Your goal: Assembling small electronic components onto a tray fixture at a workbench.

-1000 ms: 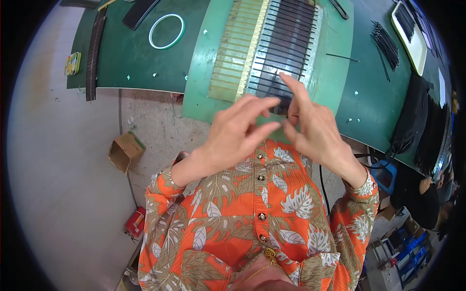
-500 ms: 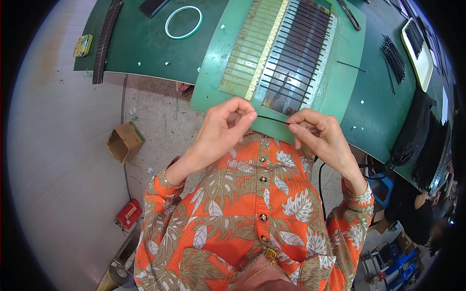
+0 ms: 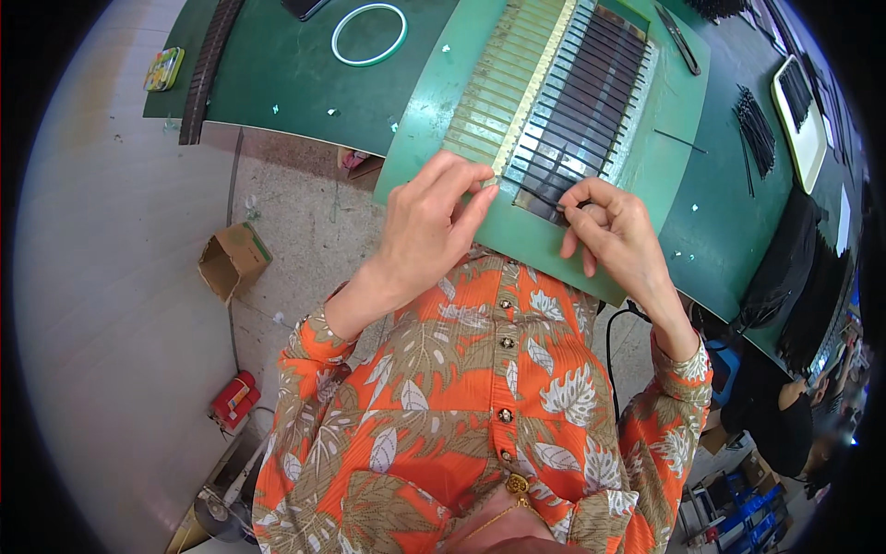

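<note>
A short, thin black strip [image 3: 530, 192] stretches between my two hands, over the near end of a slotted metal jig [image 3: 526, 205]. My left hand [image 3: 426, 222] pinches its left end beside the jig's pale toothed bar [image 3: 532, 92]. The right end sits between thumb and forefinger of my right hand [image 3: 616, 229], whose other fingers curl loosely. Several similar black strips [image 3: 595, 78] lie in parallel rows across the jig's right half. Its left half shows yellowish slats [image 3: 492, 97] without black strips. Under the jig is a light green board [image 3: 417, 138].
A black narrow tool [image 3: 679, 39] and a loose strip [image 3: 681, 141] lie right of the jig. Farther right are a strip bundle [image 3: 755, 134] and a white tray [image 3: 811, 155]. A white-green ring [image 3: 402, 39] lies left. A cardboard box [image 3: 226, 270] stands on the floor.
Both hands have moved away from my body with the strip, from the board's near edge onto the jig's near end. The board and table appear shifted slightly right in view.
</note>
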### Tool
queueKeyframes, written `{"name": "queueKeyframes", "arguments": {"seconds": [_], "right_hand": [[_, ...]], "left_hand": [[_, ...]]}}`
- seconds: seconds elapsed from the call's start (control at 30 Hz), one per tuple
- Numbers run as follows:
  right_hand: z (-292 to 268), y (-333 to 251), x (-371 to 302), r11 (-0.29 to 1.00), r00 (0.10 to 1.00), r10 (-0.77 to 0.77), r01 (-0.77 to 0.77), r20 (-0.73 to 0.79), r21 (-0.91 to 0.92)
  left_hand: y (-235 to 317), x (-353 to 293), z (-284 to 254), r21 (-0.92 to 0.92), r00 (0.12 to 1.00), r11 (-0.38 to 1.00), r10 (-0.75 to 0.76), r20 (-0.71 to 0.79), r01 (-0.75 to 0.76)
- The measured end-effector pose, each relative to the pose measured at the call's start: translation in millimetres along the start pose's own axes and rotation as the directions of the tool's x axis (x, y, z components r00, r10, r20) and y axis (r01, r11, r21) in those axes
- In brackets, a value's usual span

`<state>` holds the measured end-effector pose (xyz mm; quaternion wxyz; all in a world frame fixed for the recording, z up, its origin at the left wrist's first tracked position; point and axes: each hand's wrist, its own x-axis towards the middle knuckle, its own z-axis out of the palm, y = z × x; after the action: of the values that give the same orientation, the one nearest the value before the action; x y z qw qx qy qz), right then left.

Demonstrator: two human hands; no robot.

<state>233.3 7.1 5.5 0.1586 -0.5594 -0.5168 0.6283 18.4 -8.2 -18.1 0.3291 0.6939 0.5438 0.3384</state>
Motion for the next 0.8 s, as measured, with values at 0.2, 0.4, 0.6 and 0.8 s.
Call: {"name": "queueKeyframes", "arguments": {"seconds": [0.2,0.4,0.6,0.8], "right_hand": [[0,2,0,1.000,1.000,0.028,-0.028,-0.008,0.004],[-1,2,1,1.000,1.000,0.020,-0.020,-0.010,0.010],[-5,2,1,0.999,0.999,0.027,-0.026,-0.025,0.022],[-21,2,-10,0.999,0.999,0.033,-0.034,-0.037,-0.029]], "left_hand": [[-4,-5,-2,0.108,0.993,0.987,0.118,0.006,-0.118],[-2,-5,0,0.273,0.966,0.928,0.224,0.131,-0.252],[4,-3,6,0.393,0.926,0.845,0.281,0.251,-0.363],[0,-7,6,0.422,0.926,0.830,0.278,0.255,-0.365]]}}
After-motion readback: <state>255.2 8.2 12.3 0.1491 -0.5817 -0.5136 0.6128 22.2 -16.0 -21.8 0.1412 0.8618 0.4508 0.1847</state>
